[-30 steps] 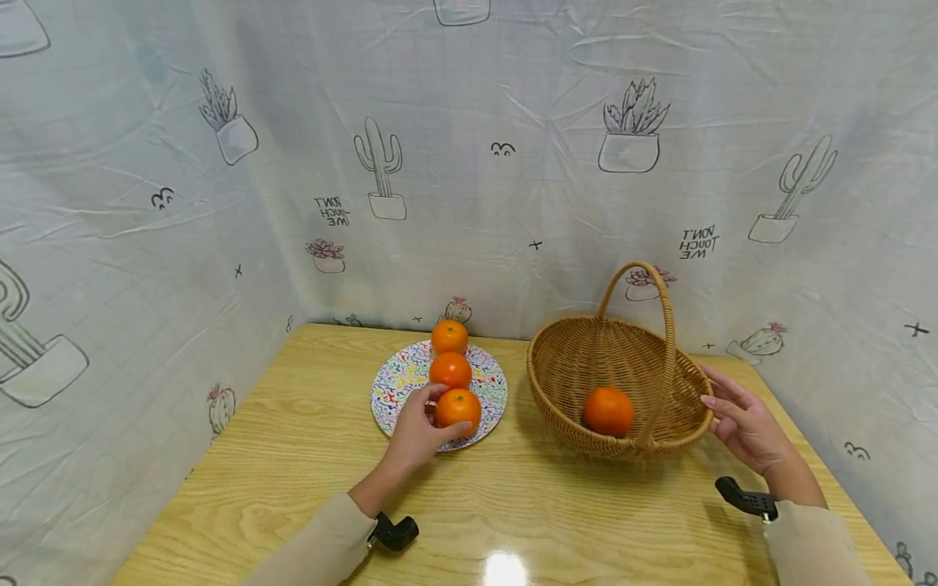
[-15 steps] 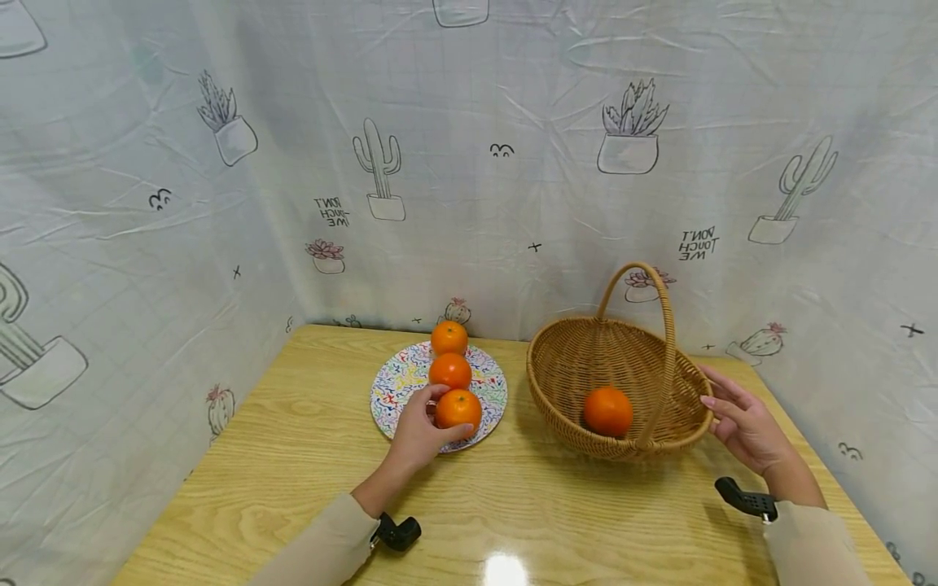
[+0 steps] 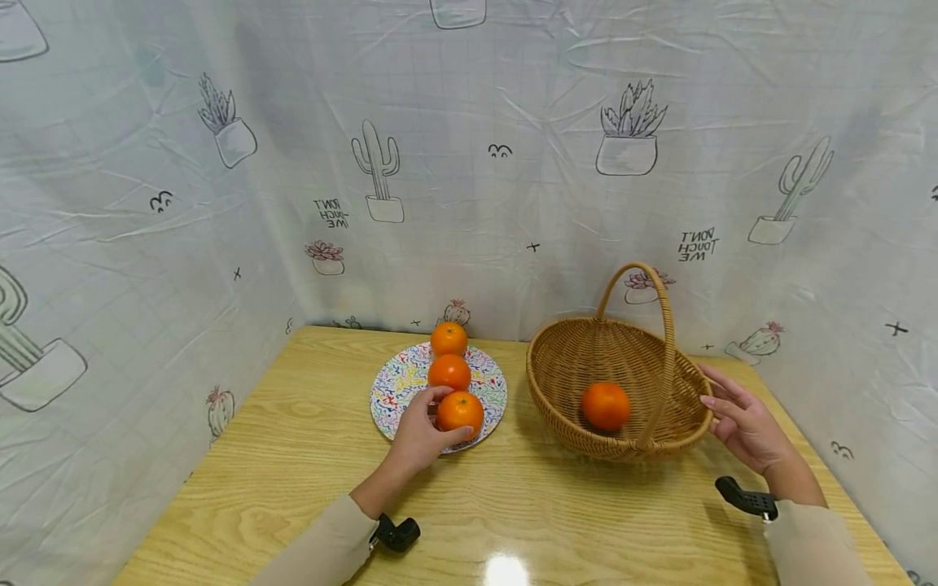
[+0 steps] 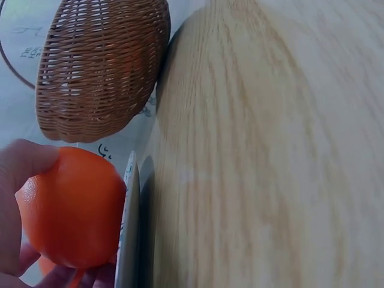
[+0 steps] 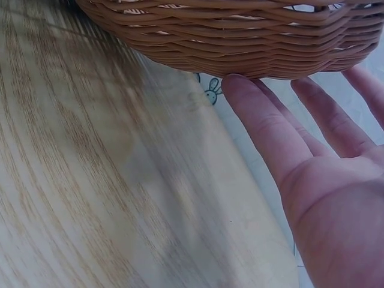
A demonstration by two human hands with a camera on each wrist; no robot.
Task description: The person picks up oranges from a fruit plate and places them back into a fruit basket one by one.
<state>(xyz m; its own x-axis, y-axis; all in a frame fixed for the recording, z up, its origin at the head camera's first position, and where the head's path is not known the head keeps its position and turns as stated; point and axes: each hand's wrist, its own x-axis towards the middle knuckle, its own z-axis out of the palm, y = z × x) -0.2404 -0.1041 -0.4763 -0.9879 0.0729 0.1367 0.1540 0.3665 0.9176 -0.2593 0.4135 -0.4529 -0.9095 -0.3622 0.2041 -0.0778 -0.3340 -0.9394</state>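
1. My left hand (image 3: 418, 437) curls thumb and fingers round the nearest orange (image 3: 462, 412), at the plate (image 3: 394, 395) left of the basket (image 3: 572, 350).
2. My right hand (image 3: 751, 423), fingers nearly straight, touches the basket's right side.
3. Loose pinch could let smooth, round skin slip; a nudge might roll the neighbouring orange (image 3: 449, 371).
4. Basket: ribbed wicker; plate: flat, speckled.

The nearest round orange fruit (image 3: 460, 413) has smooth, shiny skin. On the right, the rounded brown wicker basket (image 3: 560, 358) is rough with weave. The yellow-brown wood-grain tabletop (image 3: 586, 521) looks smooth, glossy at its near side; the far white printed sheet (image 3: 454, 203) is creased, its folds faintly shiny.
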